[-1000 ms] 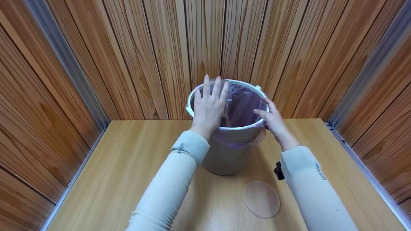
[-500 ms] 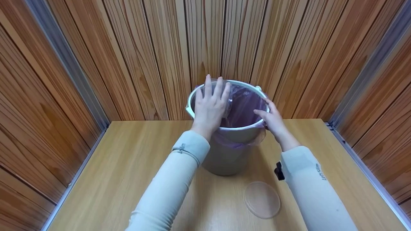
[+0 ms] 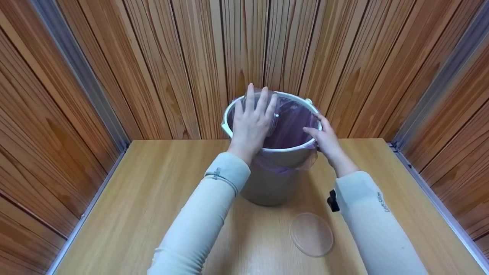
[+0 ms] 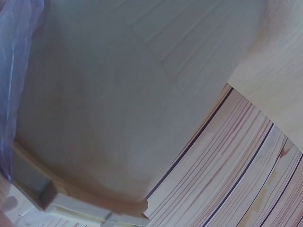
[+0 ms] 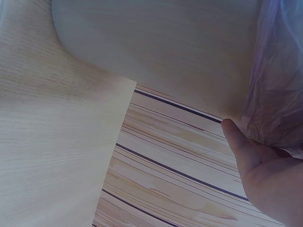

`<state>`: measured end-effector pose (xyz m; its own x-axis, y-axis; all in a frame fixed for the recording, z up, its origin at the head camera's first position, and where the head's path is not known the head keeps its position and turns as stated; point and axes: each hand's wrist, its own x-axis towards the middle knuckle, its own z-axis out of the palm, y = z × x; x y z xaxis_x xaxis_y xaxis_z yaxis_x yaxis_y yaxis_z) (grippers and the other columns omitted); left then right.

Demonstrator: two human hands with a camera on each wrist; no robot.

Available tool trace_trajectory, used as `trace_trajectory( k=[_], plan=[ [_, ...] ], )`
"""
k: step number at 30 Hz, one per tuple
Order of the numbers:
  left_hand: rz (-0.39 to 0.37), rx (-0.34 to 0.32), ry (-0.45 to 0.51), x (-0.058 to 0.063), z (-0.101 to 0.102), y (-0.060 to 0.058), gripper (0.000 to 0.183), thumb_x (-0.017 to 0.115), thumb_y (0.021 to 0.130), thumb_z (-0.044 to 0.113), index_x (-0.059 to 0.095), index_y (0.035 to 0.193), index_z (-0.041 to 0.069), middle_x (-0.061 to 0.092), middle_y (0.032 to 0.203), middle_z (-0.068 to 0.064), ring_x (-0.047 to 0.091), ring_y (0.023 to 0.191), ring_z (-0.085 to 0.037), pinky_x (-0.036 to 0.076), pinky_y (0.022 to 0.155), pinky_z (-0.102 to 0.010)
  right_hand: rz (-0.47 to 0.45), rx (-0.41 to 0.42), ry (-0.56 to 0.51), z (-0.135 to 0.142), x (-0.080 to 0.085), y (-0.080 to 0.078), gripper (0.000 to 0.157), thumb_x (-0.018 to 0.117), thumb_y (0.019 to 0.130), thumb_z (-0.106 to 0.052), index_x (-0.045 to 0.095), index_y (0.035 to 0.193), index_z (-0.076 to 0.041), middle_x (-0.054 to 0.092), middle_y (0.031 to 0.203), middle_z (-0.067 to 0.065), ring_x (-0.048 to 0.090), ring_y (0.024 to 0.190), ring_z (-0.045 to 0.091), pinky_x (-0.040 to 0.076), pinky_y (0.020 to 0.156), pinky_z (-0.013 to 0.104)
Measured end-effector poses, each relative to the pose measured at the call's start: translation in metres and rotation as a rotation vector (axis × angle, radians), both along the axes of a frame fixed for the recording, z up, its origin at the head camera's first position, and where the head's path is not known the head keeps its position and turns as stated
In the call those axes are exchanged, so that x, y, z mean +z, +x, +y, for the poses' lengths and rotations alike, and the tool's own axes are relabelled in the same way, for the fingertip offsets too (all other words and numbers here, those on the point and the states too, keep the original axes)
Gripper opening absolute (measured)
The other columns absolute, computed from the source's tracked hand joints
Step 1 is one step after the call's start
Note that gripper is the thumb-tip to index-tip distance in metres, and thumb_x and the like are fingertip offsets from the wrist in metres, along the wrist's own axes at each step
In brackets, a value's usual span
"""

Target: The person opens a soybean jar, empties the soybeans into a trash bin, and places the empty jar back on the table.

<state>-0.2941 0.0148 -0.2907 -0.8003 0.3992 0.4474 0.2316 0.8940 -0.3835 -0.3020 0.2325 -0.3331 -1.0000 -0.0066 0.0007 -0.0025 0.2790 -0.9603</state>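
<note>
Tipping round clear-plastic container point(image 3: 273, 126) over tall grey plastic bin point(image 3: 269, 187) near wood-grain desk's point(image 3: 164, 191) back edge; left hand point(image 3: 250, 128) holding it, fingers spread, thumb hidden; right hand point(image 3: 327, 139) gripping white rim point(image 3: 288, 149). Pouring no longer showing, emptying apparently finishing.

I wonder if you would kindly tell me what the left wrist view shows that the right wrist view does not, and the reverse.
Only the left wrist view shows part of the bin's rim, with a projecting piece on it, at the lower left.

Only the right wrist view shows the right hand, beside the purple bag at the right edge.

Both share the bag, the outer wall of the grey bin, the wooden table and the striped wood panelling.
</note>
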Motion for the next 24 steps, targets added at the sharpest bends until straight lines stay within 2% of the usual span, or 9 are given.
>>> trace_trajectory(
  k=[10, 24],
  plan=[
    [-0.015, -0.028, -0.014, 0.0007, 0.0024, 0.0008, 0.084, 0.064, 0.093, 0.015, 0.013, 0.159, 0.025, 0.012, 0.167, -0.007, 0.009, 0.153, -0.038, 0.033, 0.117, -0.053, 0.006, 0.002, -0.013, 0.0016, -0.0004, -0.0003, 0.072, 0.049, 0.099, -0.024, 0.011, 0.16, -0.017, 0.006, 0.167, 0.012, 0.018, 0.15, 0.04, 0.025, 0.116, 0.063],
    [-0.004, -0.037, -0.033, 0.0017, 0.0033, 0.0002, 0.079, 0.059, 0.097, 0.017, 0.013, 0.159, 0.028, 0.008, 0.168, -0.006, 0.007, 0.154, -0.037, 0.03, 0.118, -0.054, -0.018, -0.005, -0.025, 0.0029, -0.0003, -0.0041, 0.072, 0.048, 0.099, -0.023, 0.011, 0.16, -0.018, 0.006, 0.166, 0.016, 0.019, 0.15, 0.04, 0.025, 0.116, 0.063]
  ],
)
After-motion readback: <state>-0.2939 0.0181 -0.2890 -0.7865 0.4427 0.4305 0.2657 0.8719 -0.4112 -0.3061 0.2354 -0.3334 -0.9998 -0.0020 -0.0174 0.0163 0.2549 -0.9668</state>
